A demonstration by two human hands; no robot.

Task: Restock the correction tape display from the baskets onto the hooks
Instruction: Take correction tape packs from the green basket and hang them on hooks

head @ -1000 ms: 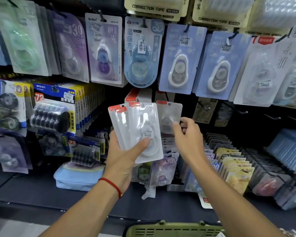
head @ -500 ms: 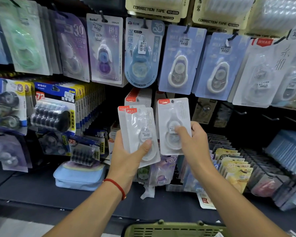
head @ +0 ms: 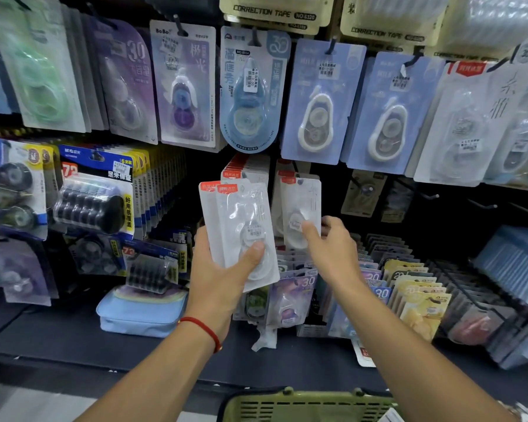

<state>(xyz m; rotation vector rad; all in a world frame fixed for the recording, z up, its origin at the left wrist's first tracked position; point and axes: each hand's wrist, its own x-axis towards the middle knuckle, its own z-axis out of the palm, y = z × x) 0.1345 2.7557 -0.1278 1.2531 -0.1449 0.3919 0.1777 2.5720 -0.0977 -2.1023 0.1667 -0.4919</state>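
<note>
**Correction tape display, restock in progress: one pack at the hook**

Far left, lower row: blue-and-yellow refill packs [head: 96, 193] hang in a deep file. Below them a pale blue pouch [head: 141, 310] lies on the dark shelf [head: 43, 336].

Left hand [head: 217, 278]: raised before the display, thumb pressed across the front of a small stack of white packs [head: 241, 229], fingers behind. At least two packs show, fanned slightly, red tabs uppermost. A red cord [head: 203, 328] circles the wrist. The stack stands a little higher than half a second ago.

Centre: a row of white packs [head: 247, 170] with red tabs hangs on a hook just behind the stack.

Right hand [head: 329, 251]: thumb and fingertips pinch the lower part of a single white pack [head: 302, 211], held upright. Half a second ago this pack stood nearer the camera, beside the stack; now it sits further back, against the packs hanging at the hook behind it. Whether its hole is on the hook cannot be told.

Right, lower row: bare black hooks [head: 482, 205], apart from the hand. Beneath them, slanted rows of purple and yellow packs [head: 415, 287].

Bottom edge: rim of a green basket [head: 302, 405], between the forearms.
</note>
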